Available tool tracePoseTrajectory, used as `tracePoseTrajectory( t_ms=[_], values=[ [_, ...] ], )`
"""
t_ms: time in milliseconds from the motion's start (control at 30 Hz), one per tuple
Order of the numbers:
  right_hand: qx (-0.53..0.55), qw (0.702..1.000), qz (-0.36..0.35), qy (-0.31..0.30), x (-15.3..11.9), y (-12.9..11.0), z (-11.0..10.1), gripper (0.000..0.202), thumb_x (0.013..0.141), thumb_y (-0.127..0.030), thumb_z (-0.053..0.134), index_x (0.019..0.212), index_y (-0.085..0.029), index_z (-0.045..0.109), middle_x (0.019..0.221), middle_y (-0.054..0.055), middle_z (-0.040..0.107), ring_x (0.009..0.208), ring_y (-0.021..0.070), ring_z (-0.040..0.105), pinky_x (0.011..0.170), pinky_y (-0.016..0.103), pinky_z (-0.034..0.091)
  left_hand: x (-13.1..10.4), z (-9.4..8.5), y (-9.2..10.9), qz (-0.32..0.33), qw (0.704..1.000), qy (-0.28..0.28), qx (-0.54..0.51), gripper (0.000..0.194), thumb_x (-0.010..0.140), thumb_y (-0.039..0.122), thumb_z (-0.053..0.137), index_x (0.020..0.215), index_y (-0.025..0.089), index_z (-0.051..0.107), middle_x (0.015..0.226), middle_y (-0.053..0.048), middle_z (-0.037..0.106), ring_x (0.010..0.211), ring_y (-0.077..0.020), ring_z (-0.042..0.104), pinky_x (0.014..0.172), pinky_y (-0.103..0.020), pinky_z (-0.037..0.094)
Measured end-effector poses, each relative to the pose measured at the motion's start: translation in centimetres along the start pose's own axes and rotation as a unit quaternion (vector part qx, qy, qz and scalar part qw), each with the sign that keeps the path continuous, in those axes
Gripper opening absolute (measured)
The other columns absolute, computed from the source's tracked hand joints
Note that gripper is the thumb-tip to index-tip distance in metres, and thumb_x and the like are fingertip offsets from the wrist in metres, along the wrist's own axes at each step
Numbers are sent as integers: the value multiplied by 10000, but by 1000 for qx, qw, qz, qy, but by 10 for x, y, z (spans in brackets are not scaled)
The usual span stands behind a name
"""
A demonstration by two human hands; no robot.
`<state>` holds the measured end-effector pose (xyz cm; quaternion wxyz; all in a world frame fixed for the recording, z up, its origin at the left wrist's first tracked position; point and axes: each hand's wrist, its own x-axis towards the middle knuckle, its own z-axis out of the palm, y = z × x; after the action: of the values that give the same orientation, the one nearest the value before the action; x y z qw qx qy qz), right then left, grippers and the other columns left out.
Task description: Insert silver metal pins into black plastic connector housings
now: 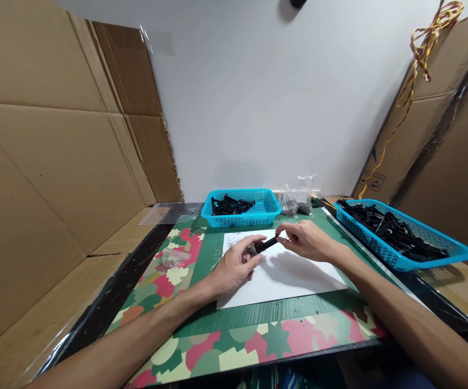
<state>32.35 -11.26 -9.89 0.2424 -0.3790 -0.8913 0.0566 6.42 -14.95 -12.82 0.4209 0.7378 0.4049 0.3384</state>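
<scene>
My left hand point(237, 263) is closed around one end of a slim black plastic part point(268, 244). A small clump of shiny metal bits point(251, 250) shows between its thumb and fingers; their exact kind is too small to tell. At the part's far end, my right hand point(302, 241) has thumb and fingertips pinched together, touching the tip. Whether a tiny piece sits in that pinch I cannot make out. Both hands are over a white sheet point(298, 278), where many thin metal pieces point(234, 237) lie scattered beyond my left hand.
A blue basket point(242, 220) partly filled with black parts stands behind the sheet. Another blue basket point(404, 265), heaped with similar parts, is at the right. Clear bags point(296, 202) of small metal pieces rest by the wall. Cardboard panels point(55, 162) flank both sides.
</scene>
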Motion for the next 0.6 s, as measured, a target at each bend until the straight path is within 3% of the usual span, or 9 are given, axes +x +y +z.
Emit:
tracePoseTrajectory(
  t_ms=[133,233,333,433,500,600],
  values=[
    [3,998,48,49,0,18,-18,229,957,-308,579,1053,-191,750,596,-38,535,550,130,451,587,263,299,0,0,1,22,997,49,63,464,999,351,595,1454,263,566,1505,-104,543,765,-111,678,786,-315,583],
    [-84,980,150,103,-7,42,-43,276,948,-366,583,1053,-207,782,674,19,671,603,169,573,612,277,351,1,0,2,19,996,52,70,417,994,326,576,1404,252,594,1464,-96,560,764,-117,666,782,-316,585],
    [-186,931,290,121,-19,69,-72,331,948,-444,592,1068,-228,812,886,96,796,772,255,707,619,305,374,2,0,3,23,996,45,73,353,989,320,574,1324,239,649,1390,-89,584,765,-126,648,757,-312,577],
    [-227,865,421,151,-33,92,-95,373,955,-473,597,1075,-207,829,1034,157,817,944,347,750,653,350,428,3,-1,2,26,997,33,63,292,983,327,583,1227,227,708,1328,-86,596,750,-129,640,745,-317,573],
    [-234,830,477,170,-41,103,-103,398,968,-481,598,1130,-197,825,1086,190,809,1018,391,746,698,385,464,3,-1,2,27,998,26,54,275,979,334,587,1185,220,730,1313,-89,595,732,-125,630,732,-317,571],
    [-235,811,509,168,-49,117,-102,406,979,-478,601,1177,-198,819,1115,214,798,1055,412,741,744,416,497,3,0,1,28,998,19,51,261,977,332,584,1149,214,742,1307,-87,591,730,-121,616,708,-308,564]
  ],
)
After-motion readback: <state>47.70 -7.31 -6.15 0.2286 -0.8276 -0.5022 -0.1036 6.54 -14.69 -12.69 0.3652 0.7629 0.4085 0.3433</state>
